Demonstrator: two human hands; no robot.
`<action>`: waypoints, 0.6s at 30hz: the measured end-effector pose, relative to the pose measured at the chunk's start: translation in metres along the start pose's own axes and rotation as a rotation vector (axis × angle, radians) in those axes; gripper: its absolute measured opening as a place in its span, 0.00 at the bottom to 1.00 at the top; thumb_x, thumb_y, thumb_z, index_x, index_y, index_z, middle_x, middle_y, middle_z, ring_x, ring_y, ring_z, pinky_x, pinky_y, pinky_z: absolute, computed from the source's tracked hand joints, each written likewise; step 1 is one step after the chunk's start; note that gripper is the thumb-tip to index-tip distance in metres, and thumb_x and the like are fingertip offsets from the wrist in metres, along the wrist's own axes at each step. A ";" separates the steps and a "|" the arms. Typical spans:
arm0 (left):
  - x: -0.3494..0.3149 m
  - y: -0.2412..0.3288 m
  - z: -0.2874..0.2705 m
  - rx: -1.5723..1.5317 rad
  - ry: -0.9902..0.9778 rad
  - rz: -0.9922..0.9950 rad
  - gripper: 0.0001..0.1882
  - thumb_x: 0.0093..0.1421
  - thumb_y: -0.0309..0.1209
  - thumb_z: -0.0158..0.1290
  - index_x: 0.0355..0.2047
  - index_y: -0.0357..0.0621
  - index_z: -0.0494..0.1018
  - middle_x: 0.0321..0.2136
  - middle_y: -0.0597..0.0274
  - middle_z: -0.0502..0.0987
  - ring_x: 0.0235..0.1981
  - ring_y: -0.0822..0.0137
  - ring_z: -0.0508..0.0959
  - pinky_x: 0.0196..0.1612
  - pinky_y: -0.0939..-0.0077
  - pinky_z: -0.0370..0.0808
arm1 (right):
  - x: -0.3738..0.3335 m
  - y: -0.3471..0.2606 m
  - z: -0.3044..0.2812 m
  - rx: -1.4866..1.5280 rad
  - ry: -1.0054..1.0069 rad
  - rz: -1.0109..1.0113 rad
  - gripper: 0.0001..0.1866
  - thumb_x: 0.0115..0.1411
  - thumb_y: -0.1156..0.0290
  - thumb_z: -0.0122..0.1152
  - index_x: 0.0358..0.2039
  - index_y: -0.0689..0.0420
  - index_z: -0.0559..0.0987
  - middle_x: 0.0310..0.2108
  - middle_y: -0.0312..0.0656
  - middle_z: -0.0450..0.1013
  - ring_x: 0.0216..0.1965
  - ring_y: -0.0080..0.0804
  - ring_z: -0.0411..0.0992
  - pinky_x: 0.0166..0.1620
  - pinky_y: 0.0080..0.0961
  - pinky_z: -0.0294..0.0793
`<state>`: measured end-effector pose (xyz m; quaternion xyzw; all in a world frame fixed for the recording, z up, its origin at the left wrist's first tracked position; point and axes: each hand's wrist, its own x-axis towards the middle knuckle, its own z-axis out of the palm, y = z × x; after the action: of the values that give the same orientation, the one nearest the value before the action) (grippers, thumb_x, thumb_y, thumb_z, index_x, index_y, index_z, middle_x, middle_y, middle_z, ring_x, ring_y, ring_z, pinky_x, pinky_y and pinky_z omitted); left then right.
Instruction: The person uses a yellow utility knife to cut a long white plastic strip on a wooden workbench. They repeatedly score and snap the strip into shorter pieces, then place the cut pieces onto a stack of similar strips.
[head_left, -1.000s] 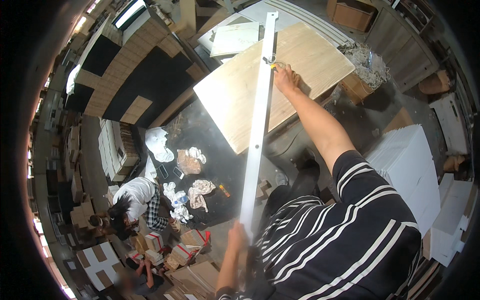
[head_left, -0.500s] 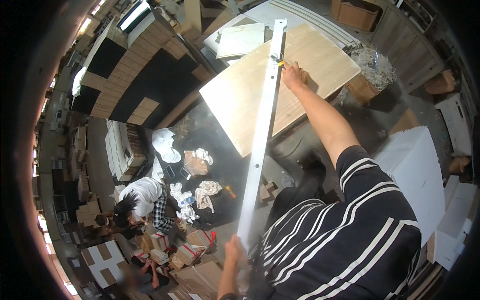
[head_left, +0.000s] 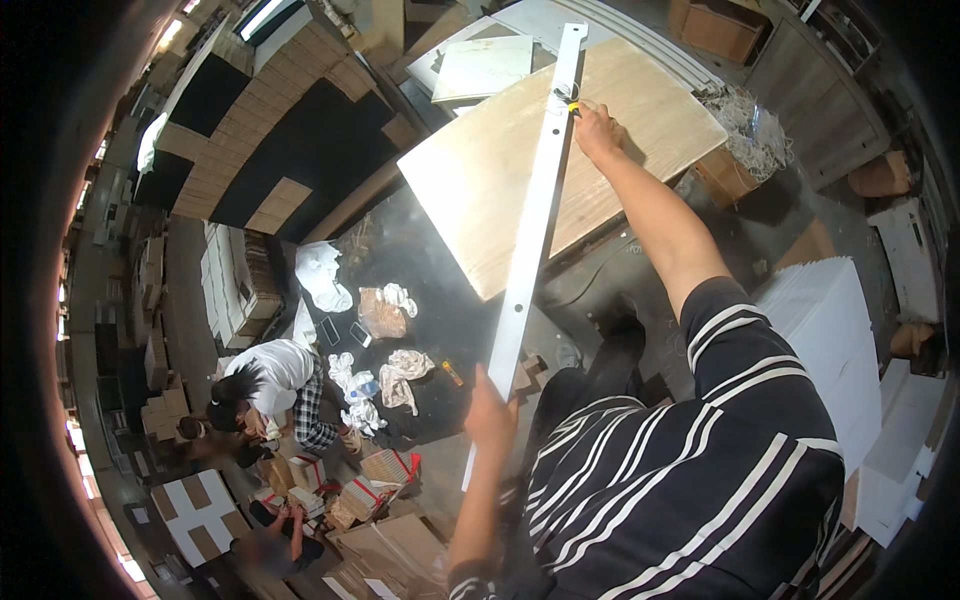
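A long white strip [head_left: 538,190] with several dark holes slants across a light wooden board [head_left: 640,110], its near end reaching down towards my body. My left hand [head_left: 490,412] is closed around the strip's lower part. Near the far end, my right hand [head_left: 598,130] grips a small tool with a yellow part [head_left: 574,107], held against the strip's edge. Thin, curled bits show at the tool's tip; its exact kind is too small to make out.
A white stack [head_left: 820,340] stands at my right, and a box of tangled white strands [head_left: 748,135] lies beyond the board. Crumpled white cloths [head_left: 405,375] and phones lie on a dark surface at left. Two people work at lower left, one in a white top [head_left: 278,370].
My left hand has moved up along the strip, so its lower end now shows below the hand. My right hand and the tool have shifted slightly farther away and to the right.
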<state>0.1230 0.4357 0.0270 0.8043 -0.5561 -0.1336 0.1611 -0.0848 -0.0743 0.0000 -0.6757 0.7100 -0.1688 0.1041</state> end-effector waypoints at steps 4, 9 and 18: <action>0.041 0.007 0.002 0.067 -0.099 -0.115 0.42 0.53 0.40 0.69 0.66 0.54 0.63 0.39 0.50 0.80 0.39 0.44 0.83 0.38 0.50 0.79 | 0.000 0.005 -0.004 0.031 0.070 -0.003 0.23 0.70 0.56 0.53 0.64 0.41 0.74 0.54 0.50 0.70 0.50 0.53 0.77 0.51 0.50 0.76; 0.063 0.003 -0.007 -0.004 -0.078 -0.138 0.38 0.52 0.35 0.68 0.63 0.58 0.66 0.39 0.48 0.81 0.41 0.41 0.82 0.41 0.49 0.77 | -0.024 0.017 -0.003 0.013 0.125 -0.090 0.22 0.69 0.55 0.56 0.62 0.39 0.76 0.46 0.50 0.72 0.44 0.53 0.78 0.46 0.50 0.77; 0.016 -0.015 -0.010 -0.035 -0.074 -0.124 0.34 0.50 0.40 0.67 0.58 0.57 0.69 0.38 0.51 0.82 0.39 0.42 0.82 0.39 0.48 0.78 | -0.028 0.020 -0.009 -0.005 0.075 -0.055 0.23 0.69 0.55 0.55 0.63 0.40 0.75 0.50 0.50 0.72 0.46 0.52 0.78 0.48 0.50 0.77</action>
<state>0.1447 0.4268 0.0294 0.8288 -0.5084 -0.1825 0.1461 -0.1046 -0.0445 -0.0011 -0.6883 0.6951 -0.1951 0.0713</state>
